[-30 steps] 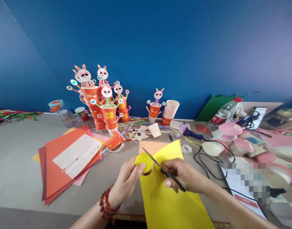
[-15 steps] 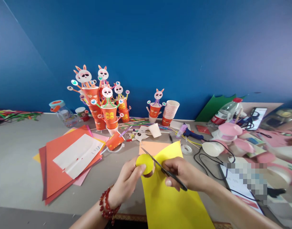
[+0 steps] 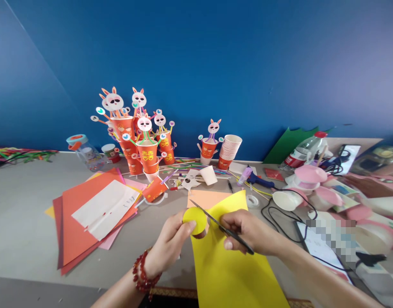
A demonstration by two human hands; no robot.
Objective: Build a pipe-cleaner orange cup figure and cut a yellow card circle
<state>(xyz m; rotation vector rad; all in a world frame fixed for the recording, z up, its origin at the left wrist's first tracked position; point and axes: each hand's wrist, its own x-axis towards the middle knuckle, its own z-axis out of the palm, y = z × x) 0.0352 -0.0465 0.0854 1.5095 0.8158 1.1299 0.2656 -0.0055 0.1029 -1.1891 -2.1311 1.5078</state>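
My left hand point(image 3: 169, 247), with a red bead bracelet on the wrist, pinches a round yellow paper disc point(image 3: 194, 220) that seems stuck on a red cup hidden behind it. My right hand point(image 3: 247, 233) grips black scissors point(image 3: 222, 228), blades pointing up-left and touching the disc's edge. Under both hands lies a large yellow paper sheet point(image 3: 231, 265) running to the near table edge.
A stack of orange and red paper sheets point(image 3: 90, 214) lies at left. Bunny-decorated orange cups point(image 3: 141, 141) and a stack of paper cups point(image 3: 230, 149) stand by the blue wall. A glue gun point(image 3: 257, 179), tape roll point(image 3: 252, 201), cables, a bottle point(image 3: 303, 152) and pink clutter fill the right.
Almost nothing: both hands and the yellow sheet drifted slightly to the right, the scissors staying at the disc's edge.
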